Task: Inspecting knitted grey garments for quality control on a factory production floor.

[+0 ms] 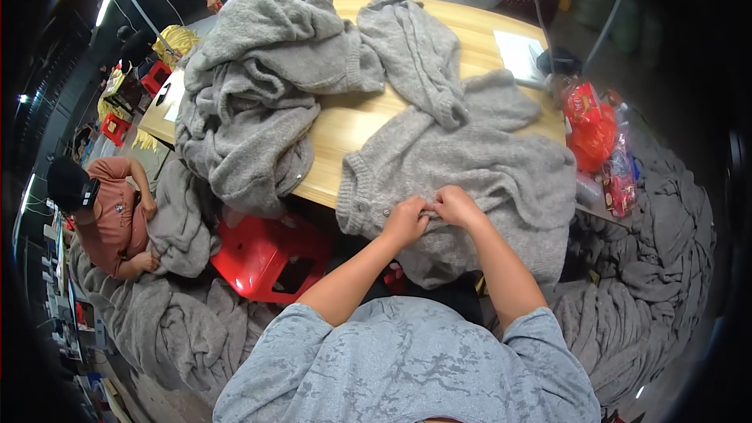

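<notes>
A grey knitted cardigan (501,180) lies spread over the near edge of the wooden table, its ribbed hem toward the left and small buttons along its front. My left hand (407,219) pinches the button edge of this cardigan. Right beside it, my right hand (458,207) is closed on the same edge, the fingertips of both hands nearly meeting. Whether a button sits between the fingers is hidden. One sleeve (415,55) stretches to the far side of the table.
A heap of grey knitwear (258,86) covers the table's left part. White paper (518,56) and red plastic bags (589,129) are at the right. A red stool (270,254) stands at lower left. On the left a person in a cap (110,211) handles grey knitwear; more knitwear (634,298) is piled at right.
</notes>
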`<state>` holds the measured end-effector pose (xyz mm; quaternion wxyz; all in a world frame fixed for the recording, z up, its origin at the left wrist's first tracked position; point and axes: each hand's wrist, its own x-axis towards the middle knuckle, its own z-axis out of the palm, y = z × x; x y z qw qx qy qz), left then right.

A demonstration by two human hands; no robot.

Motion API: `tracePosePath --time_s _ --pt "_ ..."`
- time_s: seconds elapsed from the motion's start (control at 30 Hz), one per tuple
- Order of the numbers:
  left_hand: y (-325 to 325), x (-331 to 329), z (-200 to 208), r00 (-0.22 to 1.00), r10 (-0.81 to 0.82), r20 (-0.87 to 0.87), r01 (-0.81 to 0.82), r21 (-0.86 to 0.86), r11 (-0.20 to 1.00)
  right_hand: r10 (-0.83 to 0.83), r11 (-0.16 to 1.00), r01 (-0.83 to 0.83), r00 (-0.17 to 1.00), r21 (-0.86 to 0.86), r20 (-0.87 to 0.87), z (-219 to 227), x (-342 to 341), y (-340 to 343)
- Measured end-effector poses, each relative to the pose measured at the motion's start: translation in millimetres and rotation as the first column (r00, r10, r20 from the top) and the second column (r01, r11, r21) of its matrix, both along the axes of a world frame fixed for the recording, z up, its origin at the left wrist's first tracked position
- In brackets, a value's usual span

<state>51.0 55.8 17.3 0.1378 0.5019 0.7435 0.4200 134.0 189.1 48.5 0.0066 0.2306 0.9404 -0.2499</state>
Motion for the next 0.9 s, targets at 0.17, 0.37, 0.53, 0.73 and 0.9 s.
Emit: tracePosePath --time_s 0.17,0.37,0.53,0.73,0.9 --pt "-1 -2 -6 0.997 0.057 0.047 -0.063 0.124 0.99 -0.196 0.765 0.116 0.979 -0.633 -0.058 -8 -1 8" --pt "1 -3 -5 0.981 0.063 0.185 -0.097 0.18 0.979 -0.124 0.799 0.104 0.992 -0.592 0.007 -11 -2 12" --pt "3 -15 -5 0.994 -0.108 -0.021 0.107 -0.026 0.994 0.097 0.94 -0.136 0.986 -0.312 -0.137 1 10 3" --pt "0 -17 7 0.986 -0.129 0.106 0.141 -0.115 0.983 0.259 0.966 -0.256 0.941 0.044 -0.216 9 22 -8" --pt "-1 -20 5 0.972 -0.131 0.195 0.156 -0.117 0.981 0.231 0.973 -0.227 0.954 0.043 -0.191 12 21 -11"
